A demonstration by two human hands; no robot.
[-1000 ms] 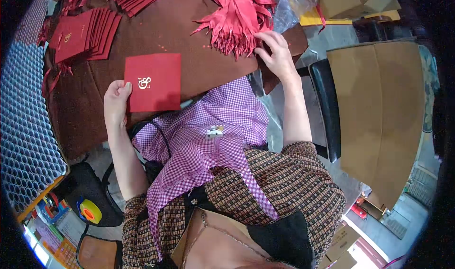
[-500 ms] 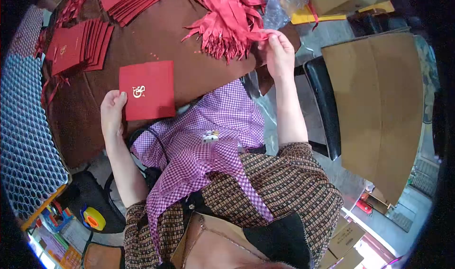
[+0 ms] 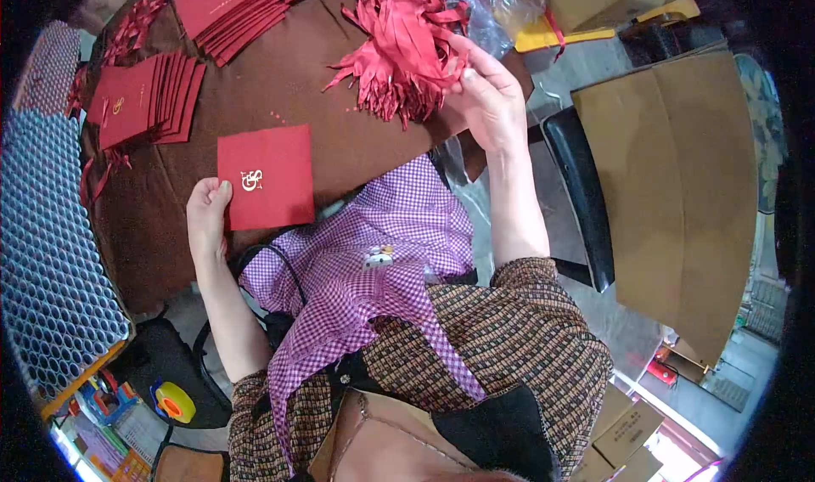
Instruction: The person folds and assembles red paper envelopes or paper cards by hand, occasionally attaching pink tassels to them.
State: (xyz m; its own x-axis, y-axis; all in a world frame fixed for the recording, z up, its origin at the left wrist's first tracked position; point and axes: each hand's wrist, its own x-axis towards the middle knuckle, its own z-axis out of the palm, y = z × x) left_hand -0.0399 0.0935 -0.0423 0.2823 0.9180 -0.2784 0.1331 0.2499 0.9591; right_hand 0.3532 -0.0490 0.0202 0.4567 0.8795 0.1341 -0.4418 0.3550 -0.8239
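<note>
My left hand (image 3: 208, 219) grips the left edge of a square red card (image 3: 276, 189), thumb on top. Gold lettering shows on the card's face, and it is held at the table's near edge. At the right side of a large heap of red ribbons (image 3: 386, 66), my right hand (image 3: 492, 104) has thumb and fingers closed on a ribbon strand (image 3: 457, 64). The strand's far end is lost among the other ribbons.
A fanned stack of red cards (image 3: 127, 108) lies at the left of the brown-covered table (image 3: 280, 83), with another stack (image 3: 225, 11) behind it. Clear plastic (image 3: 488, 15) sits beyond the ribbons. A black chair (image 3: 581, 193) and large cardboard sheet (image 3: 679, 185) stand right.
My right hand has moved slightly left and down, closer into the ribbon heap, and the strand is less stretched out. My left hand still holds the card, in nearly the same place.
</note>
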